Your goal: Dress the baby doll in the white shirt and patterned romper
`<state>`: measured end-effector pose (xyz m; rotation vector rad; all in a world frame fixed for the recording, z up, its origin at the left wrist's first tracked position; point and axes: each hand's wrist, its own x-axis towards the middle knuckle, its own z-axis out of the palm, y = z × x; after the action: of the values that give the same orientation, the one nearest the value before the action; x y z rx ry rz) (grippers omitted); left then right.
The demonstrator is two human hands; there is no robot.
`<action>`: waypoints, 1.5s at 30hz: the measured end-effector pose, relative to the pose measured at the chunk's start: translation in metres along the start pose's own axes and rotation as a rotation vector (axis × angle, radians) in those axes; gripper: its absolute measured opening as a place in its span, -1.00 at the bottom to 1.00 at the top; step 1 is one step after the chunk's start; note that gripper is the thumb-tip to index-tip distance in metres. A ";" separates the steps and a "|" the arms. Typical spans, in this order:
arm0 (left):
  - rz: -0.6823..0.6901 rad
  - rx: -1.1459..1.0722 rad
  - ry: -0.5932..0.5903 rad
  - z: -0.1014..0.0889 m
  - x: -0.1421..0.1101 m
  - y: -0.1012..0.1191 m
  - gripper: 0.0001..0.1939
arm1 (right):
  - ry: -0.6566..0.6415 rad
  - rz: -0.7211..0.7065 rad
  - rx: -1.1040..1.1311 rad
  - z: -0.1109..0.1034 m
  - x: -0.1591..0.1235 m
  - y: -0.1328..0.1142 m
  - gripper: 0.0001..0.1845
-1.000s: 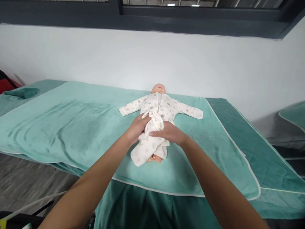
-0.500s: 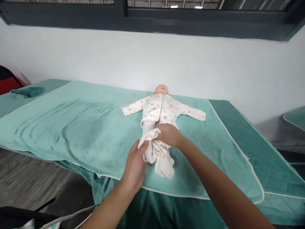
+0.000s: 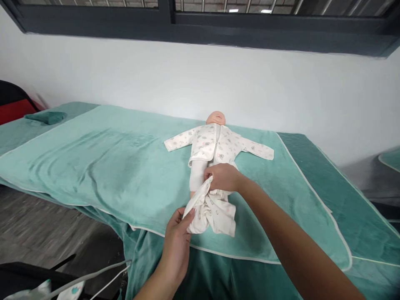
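A baby doll [image 3: 215,118] lies on its back with its head toward the wall, wearing a white printed jacket [image 3: 204,141] with both sleeves spread out. White printed baby pants [image 3: 218,214] are bunched around the doll's lower legs. My left hand [image 3: 178,237] pinches the pants' edge at the lower left. Higher up, my right hand [image 3: 223,177] grips the waist edge, its fingers closed on the cloth. Between the two hands the edge is stretched taut. One white-covered thigh [image 3: 197,175] shows left of my right hand; the other leg is mostly hidden.
A light green blanket [image 3: 125,166] covers the bed, over a darker green sheet [image 3: 328,183]. The white wall [image 3: 187,79] runs behind it, below a dark window frame [image 3: 250,31]. A red and black object [image 3: 14,106] stands far left. Cables [image 3: 93,275] hang at lower left.
My left hand has moved down toward the bed's front edge, stretching the pants' edge away from my right hand. More of the doll's left-side leg shows. The view has shifted slightly.
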<state>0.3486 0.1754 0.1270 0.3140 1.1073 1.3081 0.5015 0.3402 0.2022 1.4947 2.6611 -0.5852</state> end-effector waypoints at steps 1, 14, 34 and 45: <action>0.012 0.029 0.006 -0.006 0.004 -0.001 -0.56 | -0.005 0.000 -0.011 0.000 -0.001 -0.001 -0.76; 0.189 0.794 -0.191 -0.011 0.056 0.043 -0.70 | -0.003 -0.025 -0.100 0.005 -0.004 -0.005 -0.75; 0.633 0.933 -0.149 0.004 0.130 0.074 -0.93 | 0.056 0.050 0.161 0.009 -0.002 0.001 -0.68; 0.488 0.883 -0.129 0.008 0.110 0.060 -0.76 | -0.059 -0.029 0.174 0.002 -0.018 -0.004 -0.73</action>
<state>0.3039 0.2930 0.1235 1.3704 1.5067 1.1082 0.5074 0.3232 0.2057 1.4547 2.6516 -0.8688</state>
